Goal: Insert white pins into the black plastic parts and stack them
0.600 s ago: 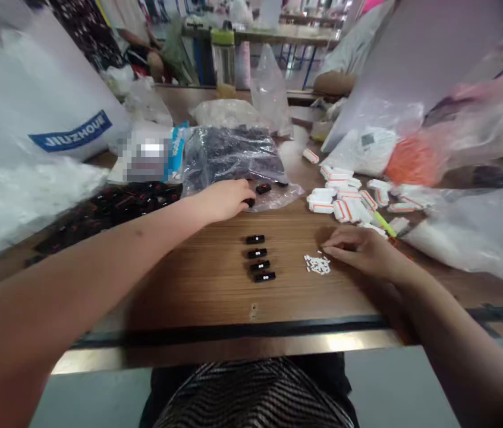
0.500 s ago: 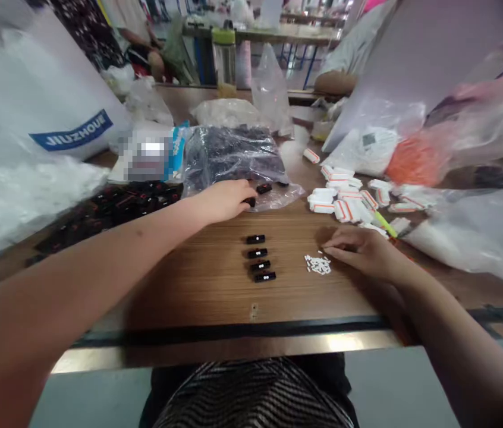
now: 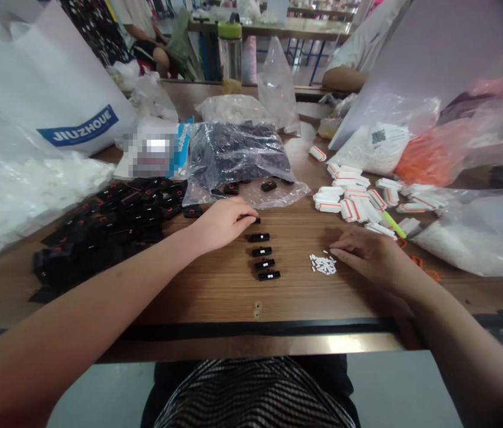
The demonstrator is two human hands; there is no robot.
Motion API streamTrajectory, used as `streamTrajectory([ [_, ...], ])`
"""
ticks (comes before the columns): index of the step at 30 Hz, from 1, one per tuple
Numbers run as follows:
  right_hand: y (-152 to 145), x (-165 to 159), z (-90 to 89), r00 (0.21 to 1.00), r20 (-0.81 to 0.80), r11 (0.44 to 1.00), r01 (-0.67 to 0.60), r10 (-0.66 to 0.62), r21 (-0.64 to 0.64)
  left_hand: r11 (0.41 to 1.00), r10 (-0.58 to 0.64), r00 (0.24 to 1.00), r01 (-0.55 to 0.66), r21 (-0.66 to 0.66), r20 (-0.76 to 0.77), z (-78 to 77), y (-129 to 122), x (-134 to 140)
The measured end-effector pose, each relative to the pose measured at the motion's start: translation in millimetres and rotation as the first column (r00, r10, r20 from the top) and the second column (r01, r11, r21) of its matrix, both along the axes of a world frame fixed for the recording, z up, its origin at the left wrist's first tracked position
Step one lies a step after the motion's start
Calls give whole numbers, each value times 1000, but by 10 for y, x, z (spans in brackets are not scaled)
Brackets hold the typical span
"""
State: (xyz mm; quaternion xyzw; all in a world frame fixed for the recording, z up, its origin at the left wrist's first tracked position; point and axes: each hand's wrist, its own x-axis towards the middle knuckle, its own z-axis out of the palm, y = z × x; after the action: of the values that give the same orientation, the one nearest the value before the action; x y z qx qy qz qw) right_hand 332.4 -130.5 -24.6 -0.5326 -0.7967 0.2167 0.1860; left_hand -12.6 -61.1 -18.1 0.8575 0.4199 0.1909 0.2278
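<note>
My left hand (image 3: 227, 223) is closed on a small black plastic block (image 3: 257, 220), mostly hidden by the fingers, at the far end of a row. Below it on the table lie several similar black blocks, the nearest block (image 3: 269, 276) showing white dots on its side. My right hand (image 3: 365, 252) rests beside a small heap of tiny white pins (image 3: 324, 264), thumb and forefinger pinched together. Whether a pin is between those fingertips I cannot make out; one loose pin (image 3: 325, 251) shows just beside them.
A big pile of black parts (image 3: 109, 220) lies left. Behind the row is a clear bag (image 3: 245, 154) of black parts. White orange-striped pieces (image 3: 349, 190) and a yellow-green stick (image 3: 395, 224) lie right. A bottle (image 3: 230, 53) stands at the back; other people sit beyond.
My left hand has drawn a black block from the edge of the clear bag toward me, to the far end of the row. My right hand stays by the white pins. The view has shifted slightly.
</note>
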Motion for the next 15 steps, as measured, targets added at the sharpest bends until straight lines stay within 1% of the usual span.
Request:
streamTrajectory([
  [3,-16,-2,10,998,25,997,52,-51,-62,998,60,993,-56,-42,98,-39,18,17],
  [6,2,16,-10,993,1,982,121,-122,-143,993,94,983,-82,-81,155,-43,13,44],
  [9,33,36,-31,988,-12,972,149,-154,-181,991,97,984,-82,-106,148,-43,9,56],
  [11,53,23,-9,988,-28,969,144,-153,-198,990,88,989,-73,-123,120,-48,6,52],
  [13,78,-39,54,987,-65,971,130,-145,-199,992,78,992,-67,-105,97,-57,-8,47],
  [15,116,-168,150,986,-99,979,118,-136,-165,995,78,992,-72,-70,97,-72,-46,46],
])
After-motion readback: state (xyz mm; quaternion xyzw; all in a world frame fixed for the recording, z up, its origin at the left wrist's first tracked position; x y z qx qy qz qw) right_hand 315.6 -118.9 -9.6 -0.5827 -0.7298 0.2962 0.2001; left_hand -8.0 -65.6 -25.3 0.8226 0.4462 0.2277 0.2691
